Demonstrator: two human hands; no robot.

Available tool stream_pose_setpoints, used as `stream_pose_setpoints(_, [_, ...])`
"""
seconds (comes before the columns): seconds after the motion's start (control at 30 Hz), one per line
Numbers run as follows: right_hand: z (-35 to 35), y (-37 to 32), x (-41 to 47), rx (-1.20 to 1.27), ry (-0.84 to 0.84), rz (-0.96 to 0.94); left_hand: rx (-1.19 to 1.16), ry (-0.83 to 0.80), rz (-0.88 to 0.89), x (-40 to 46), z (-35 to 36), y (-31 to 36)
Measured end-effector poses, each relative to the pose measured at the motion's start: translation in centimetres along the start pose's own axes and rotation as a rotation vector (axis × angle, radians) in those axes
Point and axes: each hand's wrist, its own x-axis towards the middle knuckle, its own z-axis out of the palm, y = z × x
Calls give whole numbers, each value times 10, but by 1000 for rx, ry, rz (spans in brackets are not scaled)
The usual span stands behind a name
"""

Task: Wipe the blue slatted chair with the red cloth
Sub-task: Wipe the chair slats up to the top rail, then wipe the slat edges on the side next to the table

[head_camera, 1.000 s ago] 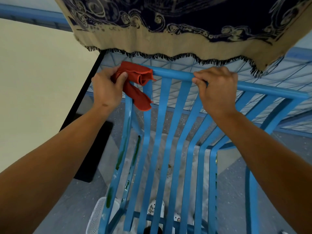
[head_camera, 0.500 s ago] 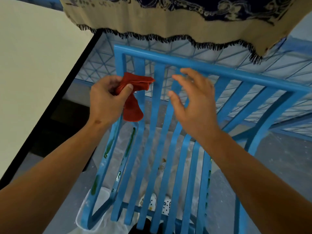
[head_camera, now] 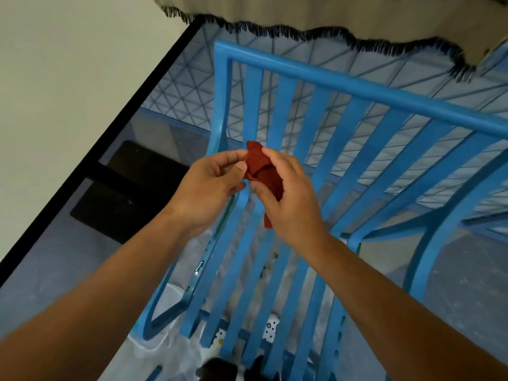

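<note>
Light here is soft and even, pretty much daylight-looking with no harsh glare, and the blue chair (head_camera: 343,149) slats only throw faint, fuzzy shadows on the grey floor (head_camera: 68,259). Wide-angle lens bends things hard: the black frame edge (head_camera: 143,105) on the left runs steeply slanted and the slats fan out toward the corners. The whole picture is a bit soft and smeary, and the fringed cloth (head_camera: 330,20) along the top looks blurred.
</note>
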Motion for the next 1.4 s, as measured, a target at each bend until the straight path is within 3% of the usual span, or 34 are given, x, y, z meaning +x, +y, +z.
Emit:
stream_pose_setpoints(0.27, [-10, -10, 58, -69, -35, 66, 235, 111, 53, 5, -58, -4])
stream_pose_setpoints(0.47, [-15, -32, 127, -417, -25, -229, 380, 235, 27, 39, -106, -29])
stream_pose_setpoints(0.63, [4, -54, 181, -683, 22, -374, 326, 208, 1, 74, -116, -36])
stream_pose_setpoints(0.9, [50, -10, 169, -763, 19, -371, 361, -100, -74, 102, -126, -36])
stream_pose_setpoints(1.07, [79, 16, 146, -680, 24, -280, 97, -125, -151, 107, -134, -47])
stream_pose_setpoints(1.4, [84, 8, 138, -785, -55, -291, 74, -126, -102, 108, -134, -51])
